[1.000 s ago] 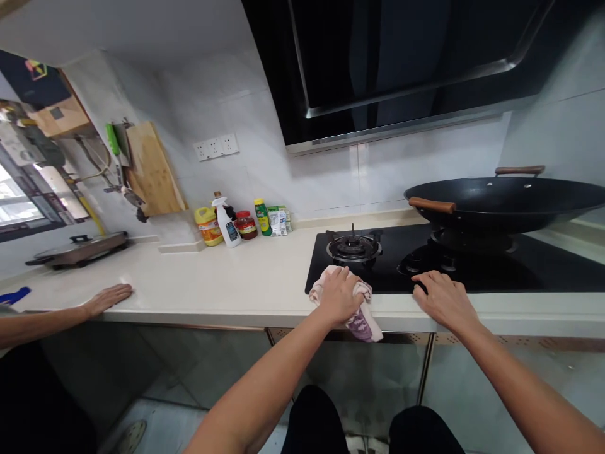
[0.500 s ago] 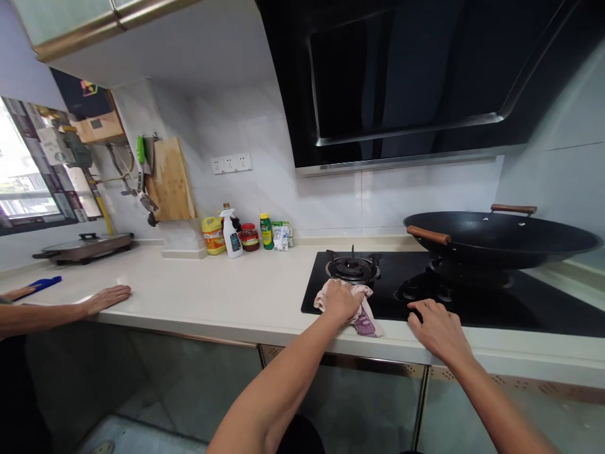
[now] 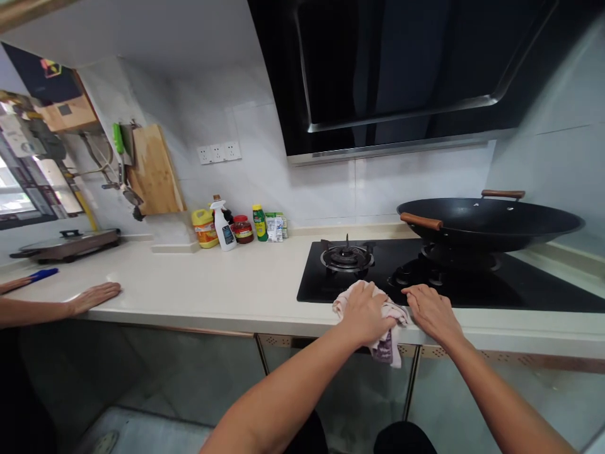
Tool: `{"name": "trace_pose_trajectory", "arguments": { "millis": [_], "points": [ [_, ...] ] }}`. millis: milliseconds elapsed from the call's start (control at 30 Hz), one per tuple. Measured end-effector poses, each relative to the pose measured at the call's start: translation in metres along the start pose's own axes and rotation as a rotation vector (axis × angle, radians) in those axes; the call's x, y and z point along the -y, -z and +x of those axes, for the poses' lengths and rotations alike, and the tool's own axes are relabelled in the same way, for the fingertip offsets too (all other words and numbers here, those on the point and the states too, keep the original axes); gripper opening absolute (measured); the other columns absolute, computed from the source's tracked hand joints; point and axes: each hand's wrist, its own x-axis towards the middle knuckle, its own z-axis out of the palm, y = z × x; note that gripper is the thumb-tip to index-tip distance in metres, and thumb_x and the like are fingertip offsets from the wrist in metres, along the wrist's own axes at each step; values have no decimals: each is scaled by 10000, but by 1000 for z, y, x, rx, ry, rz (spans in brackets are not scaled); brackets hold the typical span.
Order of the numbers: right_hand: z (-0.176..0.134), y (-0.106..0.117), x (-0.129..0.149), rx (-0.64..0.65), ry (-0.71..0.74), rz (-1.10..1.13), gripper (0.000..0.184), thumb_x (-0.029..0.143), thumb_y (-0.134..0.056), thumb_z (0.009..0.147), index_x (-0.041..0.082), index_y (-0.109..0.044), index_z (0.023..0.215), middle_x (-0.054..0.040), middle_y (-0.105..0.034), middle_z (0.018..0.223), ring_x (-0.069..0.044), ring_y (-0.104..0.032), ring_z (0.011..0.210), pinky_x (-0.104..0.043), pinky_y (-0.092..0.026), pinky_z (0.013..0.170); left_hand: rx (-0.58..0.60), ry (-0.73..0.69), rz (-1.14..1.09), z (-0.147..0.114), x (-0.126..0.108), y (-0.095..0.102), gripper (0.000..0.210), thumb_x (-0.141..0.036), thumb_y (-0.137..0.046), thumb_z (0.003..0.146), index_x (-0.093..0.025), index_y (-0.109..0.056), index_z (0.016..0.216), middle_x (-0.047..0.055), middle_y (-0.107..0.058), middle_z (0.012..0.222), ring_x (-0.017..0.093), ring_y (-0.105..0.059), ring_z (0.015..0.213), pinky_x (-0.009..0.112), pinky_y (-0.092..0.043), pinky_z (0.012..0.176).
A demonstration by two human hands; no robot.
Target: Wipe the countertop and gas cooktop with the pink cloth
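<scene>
My left hand (image 3: 367, 312) presses down on a pinkish-white cloth (image 3: 344, 301), its fingers curled over it. The cloth lies across the front edge of the black gas stove (image 3: 314, 287), and a purple-patterned corner hangs down over the counter edge. Just right of the cloth, my right hand (image 3: 431, 310) rests on the stove's front edge, fingers slightly bent and nothing seen in them. Behind my left hand is the left burner (image 3: 348, 257). A large black wok (image 3: 491, 221) with wooden handles sits over the right burner.
A co-worker's hand (image 3: 94, 296) lies on the white counter (image 3: 189, 284) at left, the other on a blue cloth (image 3: 43, 275). A spray bottle (image 3: 223, 227) and several containers line the wall. A lidded pan (image 3: 70, 243) stands far left. The range hood (image 3: 401, 75) overhangs the stove.
My left hand has slid the cloth from beside the left burner to the right and toward me, onto the front edge. My right hand stays near the same spot. The view has shifted slightly.
</scene>
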Motion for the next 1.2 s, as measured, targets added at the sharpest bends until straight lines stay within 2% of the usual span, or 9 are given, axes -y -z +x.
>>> {"name": "trace_pose_trajectory", "arguments": {
  "millis": [133,333,500,633,767,900,1067,1200],
  "points": [
    [1,-2,-4,3,11,-27,420,320,-286,1030,274,-673,1186,-66,-652,1226,-238,-581,1137,-413,-409,951,57,178,-5,28,1,-3,558,-591,-628,870,-246,-682,1305,98,-498,1556,340,-363,1486,525,-257,1257],
    [0,-2,-3,16,20,-67,404,300,-306,1017,254,-658,1209,-80,-644,1236,-246,-575,1143,-416,-400,942,-86,230,46,47,0,-13,443,-559,-513,975,-254,-708,1229,94,-545,1496,325,-352,1479,554,-213,1253],
    [-1,-5,-4,7,31,-59,421,301,-293,1015,254,-659,1220,-80,-646,1246,-242,-580,1143,-420,-402,948,-114,294,32,64,11,-4,378,-478,-484,1011,-225,-693,1200,105,-674,1259,277,-525,1280,482,-337,1175],
    [1,-8,-7,10,37,-31,419,319,-306,1009,255,-669,1208,-75,-651,1244,-247,-585,1142,-431,-408,953,-94,341,35,67,16,-1,384,-459,-477,1004,-192,-689,1182,139,-685,1215,325,-560,1211,539,-412,1065],
    [2,-9,-7,-21,32,-18,404,335,-337,999,258,-682,1195,-73,-657,1248,-252,-583,1155,-431,-412,951,-15,279,39,56,14,-3,427,-538,-561,932,-218,-692,1182,130,-667,1272,365,-522,1266,557,-420,1047],
    [4,-8,-4,-61,12,-1,374,322,-378,982,253,-723,1107,-66,-690,1178,-237,-611,1110,-395,-423,932,68,164,46,42,14,3,390,-479,-599,899,-242,-686,1195,101,-677,1281,343,-536,1249,524,-449,1043],
    [5,-5,-1,-105,-39,4,369,298,-376,985,203,-727,1051,-86,-706,1125,-235,-616,1098,-373,-415,924,111,27,39,21,16,15,387,-427,-604,904,-235,-665,1234,91,-648,1355,328,-507,1302,503,-429,1103],
    [5,-1,2,-90,-64,-2,366,296,-378,987,206,-732,987,-84,-706,1087,-241,-609,1072,-377,-397,892,100,-138,-32,-9,27,25,322,-367,-630,897,-225,-701,1177,84,-631,1400,288,-506,1338,449,-362,1193]
  ]
}}
